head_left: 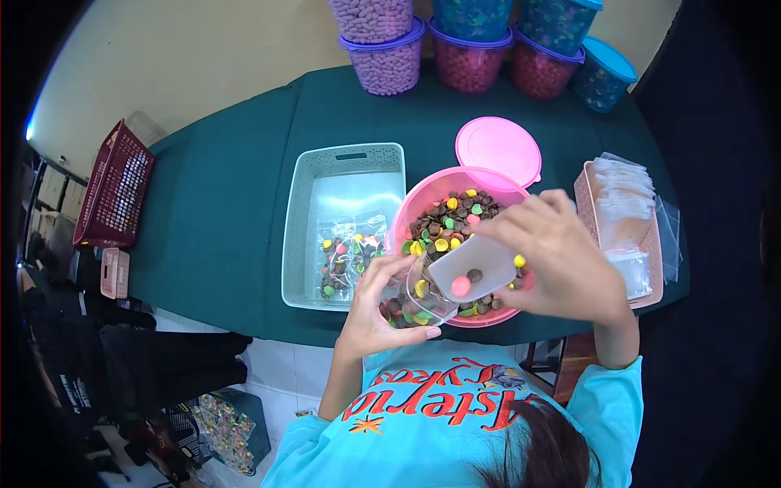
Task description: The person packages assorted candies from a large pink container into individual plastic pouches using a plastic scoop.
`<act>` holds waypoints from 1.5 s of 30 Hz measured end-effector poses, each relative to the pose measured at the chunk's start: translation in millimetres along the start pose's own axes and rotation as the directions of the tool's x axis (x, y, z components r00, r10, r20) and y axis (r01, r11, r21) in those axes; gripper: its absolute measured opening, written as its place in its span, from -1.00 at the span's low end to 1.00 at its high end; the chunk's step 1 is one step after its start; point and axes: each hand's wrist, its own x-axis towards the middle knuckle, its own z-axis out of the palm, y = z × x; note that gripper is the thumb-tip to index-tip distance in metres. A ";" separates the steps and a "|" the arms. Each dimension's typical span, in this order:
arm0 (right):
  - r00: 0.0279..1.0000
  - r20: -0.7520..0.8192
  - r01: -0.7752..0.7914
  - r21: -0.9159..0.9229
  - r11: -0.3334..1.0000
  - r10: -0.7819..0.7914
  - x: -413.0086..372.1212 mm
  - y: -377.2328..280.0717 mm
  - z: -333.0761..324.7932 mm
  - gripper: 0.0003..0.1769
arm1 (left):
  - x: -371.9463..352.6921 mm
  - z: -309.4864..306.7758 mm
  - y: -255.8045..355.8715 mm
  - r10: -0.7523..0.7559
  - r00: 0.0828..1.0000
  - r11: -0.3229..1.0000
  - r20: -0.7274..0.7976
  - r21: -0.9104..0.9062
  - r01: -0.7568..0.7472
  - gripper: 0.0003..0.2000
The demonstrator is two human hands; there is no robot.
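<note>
My left hand (378, 305) is wrapped round a clear plastic bag (423, 293) that holds brown, yellow, green and pink candies. In my right hand (553, 256) is a whitish translucent scoop (480, 264), tilted toward the mouth of the bag, with a pink and a brown candy on it. Both hands are over the near part of a round pink tub (415, 195) full of mixed candies. To the left, a pale green basket (301, 203) contains filled clear bags (342, 264).
Behind the tub lies a round pink lid (498, 150). A pink basket (586, 195) on the right holds stacked clear bags (622, 195). Lidded candy tubs (468, 65) line the back edge. At the far left are a maroon basket (118, 191) and a small pink basket (115, 272).
</note>
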 end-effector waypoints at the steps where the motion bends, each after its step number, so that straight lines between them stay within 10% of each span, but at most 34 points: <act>1: 1.000 0.011 -0.006 0.014 1.000 0.006 -0.9 -4.2 4.4 -0.41 | 1.5 1.3 0.3 -0.002 1.000 1.000 0.014 -0.010 0.002 -0.15; 9: 0.979 -0.078 -0.198 -0.103 0.975 0.190 -6.5 1.8 -15.9 -0.41 | -1.7 -9.5 -12.8 0.017 1.000 0.993 -0.009 -0.115 -0.018 -0.13; 11: 0.973 -0.119 -0.212 -0.150 0.966 0.196 -7.7 9.1 -1.7 -0.41 | -10.1 -19.7 -20.7 0.067 0.994 0.844 -0.085 -0.527 -0.101 -0.08; 13: 0.987 -0.045 -0.158 -0.044 0.986 0.156 -8.9 21.5 22.3 -0.39 | -13.9 -24.4 -18.2 0.079 0.989 0.834 -0.123 -0.535 -0.133 -0.01; 16: 0.983 0.058 -0.174 -0.021 0.984 0.175 -13.3 47.1 65.1 -0.33 | -10.3 -22.7 -15.7 0.115 0.932 0.349 -0.344 -0.864 -0.362 0.09; 19: 0.977 0.111 -0.184 0.001 0.983 0.183 -12.3 48.7 72.6 -0.27 | -9.1 -23.8 -5.3 0.119 0.946 0.222 -0.300 -0.921 -0.320 0.07; 21: 0.980 -0.190 -0.042 0.092 0.995 0.059 -8.6 36.7 64.0 -0.42 | -12.0 -17.6 -8.3 0.120 0.937 0.262 -0.329 -0.899 -0.350 0.06; 23: 0.988 -0.151 0.018 0.303 0.953 0.029 -6.2 22.7 56.4 -0.48 | -6.5 -6.6 2.0 0.268 0.935 0.019 -0.234 -0.969 -0.248 0.03; 30: 0.997 -0.078 0.063 0.856 0.512 0.008 -10.1 -25.7 85.1 -0.84 | -14.5 14.8 19.1 -0.139 0.986 0.491 -0.091 -0.871 -0.012 -0.05; 33: 0.969 -0.207 0.073 0.764 0.641 0.136 -13.7 -22.4 89.6 -0.89 | -5.5 19.1 35.7 -0.217 0.970 0.601 -0.109 -0.798 0.045 -0.23; 36: 0.906 -0.363 0.120 0.712 0.691 0.216 -14.1 -21.5 99.3 -0.87 | -7.3 23.8 9.7 -0.047 0.935 0.955 -0.350 -0.289 -0.060 -0.56; 45: 0.774 -0.589 0.166 0.541 0.824 0.231 -18.4 -30.6 120.7 -0.72 | -2.0 47.1 16.6 0.033 0.885 0.973 -0.465 -0.188 -0.135 -0.64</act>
